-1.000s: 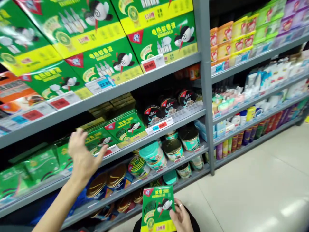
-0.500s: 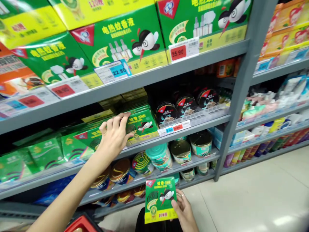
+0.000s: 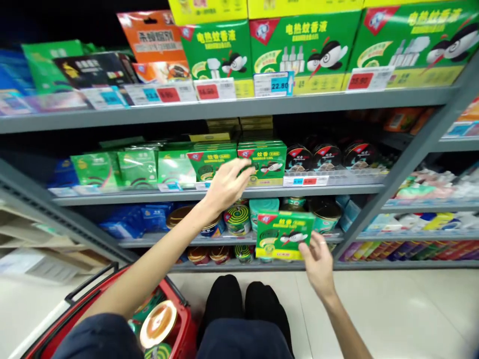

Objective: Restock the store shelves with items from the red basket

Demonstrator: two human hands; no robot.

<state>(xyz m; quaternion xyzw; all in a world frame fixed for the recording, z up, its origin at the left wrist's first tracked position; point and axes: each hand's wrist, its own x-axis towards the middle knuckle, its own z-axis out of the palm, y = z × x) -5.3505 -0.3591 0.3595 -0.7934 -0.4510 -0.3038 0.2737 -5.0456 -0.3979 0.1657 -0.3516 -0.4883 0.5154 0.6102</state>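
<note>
— On the middle shelf (image 3: 149, 195), at 12 o'clock, what is the left hand (image 3: 224, 187) doing now?

— It has reached the shelved boxes (image 3: 264, 160). A second ago it hung in the air short of them; now its fingertips (image 3: 245, 169) lie against the fronts of two neighbouring boxes, about where they meet. The grip is loose and half spread, with nothing closed in it.

— And the right hand (image 3: 318, 262)?

— It has come up. It was low, near the lap; now it holds the green box (image 3: 284, 235) at 5 o'clock of the left hand, in front of the row of round tins (image 3: 237, 219) on the shelf below. Its grip pinches the box by the lower right corner.

— So both hands have closed in on the same kind of pack?

— Yes. The held box now sits just below the shelved ones and looks like the same print.

— How does it look?

— Flat, rectangular, glossy card. Green face, a red triangle at the top left corner, a dark coil drawing, a cartoon mosquito and a yellow band along the bottom. It is tilted slightly and looks undamaged.

— Anything else?

— A red basket (image 3: 179, 309) at 7 o'clock, with round tins inside.
</note>
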